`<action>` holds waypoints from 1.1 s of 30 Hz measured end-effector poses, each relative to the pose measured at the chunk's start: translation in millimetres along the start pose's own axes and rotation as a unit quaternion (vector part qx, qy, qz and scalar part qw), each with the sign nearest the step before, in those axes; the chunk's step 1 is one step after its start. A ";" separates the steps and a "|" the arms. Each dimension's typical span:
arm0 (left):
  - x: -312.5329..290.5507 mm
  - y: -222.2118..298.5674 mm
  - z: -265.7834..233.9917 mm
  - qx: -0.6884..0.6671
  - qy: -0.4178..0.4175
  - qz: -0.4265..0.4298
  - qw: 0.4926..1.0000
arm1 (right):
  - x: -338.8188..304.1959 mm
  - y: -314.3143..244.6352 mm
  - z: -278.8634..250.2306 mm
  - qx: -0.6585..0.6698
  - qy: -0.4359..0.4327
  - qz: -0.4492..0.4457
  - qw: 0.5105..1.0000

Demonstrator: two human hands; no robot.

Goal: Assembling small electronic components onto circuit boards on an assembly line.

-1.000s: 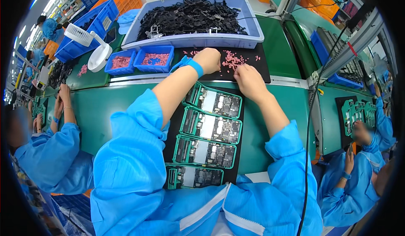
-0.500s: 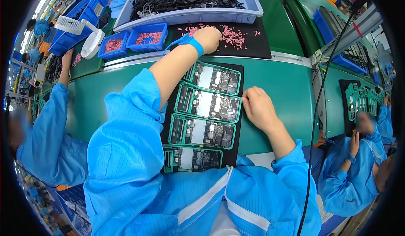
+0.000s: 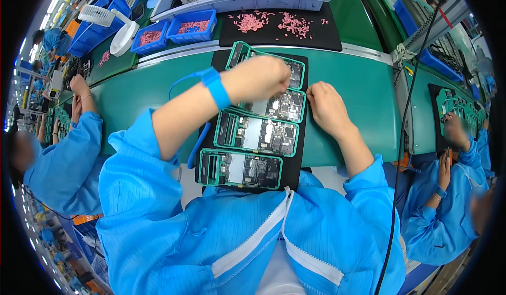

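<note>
Several opened phone assemblies in green frames, with bare circuit boards showing, lie in a column on a black pad [image 3: 291, 171]. My left hand [image 3: 258, 79], a blue strap round its wrist, is over the upper two, partly covering the second phone assembly [image 3: 289, 107]. Its fingers are curled together; whatever they hold is hidden. Just right of the pad's edge, my right hand [image 3: 328, 105] has bent fingers pressed together near that assembly, their tips concealed. Nearer to me lie a third phone assembly [image 3: 258, 135] and a fourth, lowest phone assembly [image 3: 243, 169].
Small pink pieces [image 3: 250, 23] lie loose on a black mat [image 3: 324, 37] beyond the column. Two blue trays [image 3: 191, 37] of pink pieces stand left of it, beside a white fan [image 3: 124, 37]. Behind is a large bin [image 3: 253, 3] of black parts. A dark cable [image 3: 403, 126] hangs at right.
My left hand has come back from the loose pink pieces to the upper phone assemblies. My right hand has risen slightly in view, as the whole scene shifted a little.
</note>
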State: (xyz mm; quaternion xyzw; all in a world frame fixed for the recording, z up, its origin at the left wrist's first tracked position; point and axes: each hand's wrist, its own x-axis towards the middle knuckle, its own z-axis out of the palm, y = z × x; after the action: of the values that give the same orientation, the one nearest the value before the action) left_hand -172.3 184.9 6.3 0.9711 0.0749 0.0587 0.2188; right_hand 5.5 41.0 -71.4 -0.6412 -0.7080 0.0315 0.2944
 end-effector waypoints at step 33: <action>-49.5 41.6 61.8 0.096 0.084 0.007 0.992 | -37.4 -20.7 -5.4 0.082 0.079 0.116 0.987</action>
State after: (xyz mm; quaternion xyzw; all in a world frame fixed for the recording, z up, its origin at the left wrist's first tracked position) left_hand -206.9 113.6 -35.1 0.9798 0.0916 0.1342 0.1166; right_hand -10.2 0.9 -72.2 -0.6933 -0.5984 0.0727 0.3949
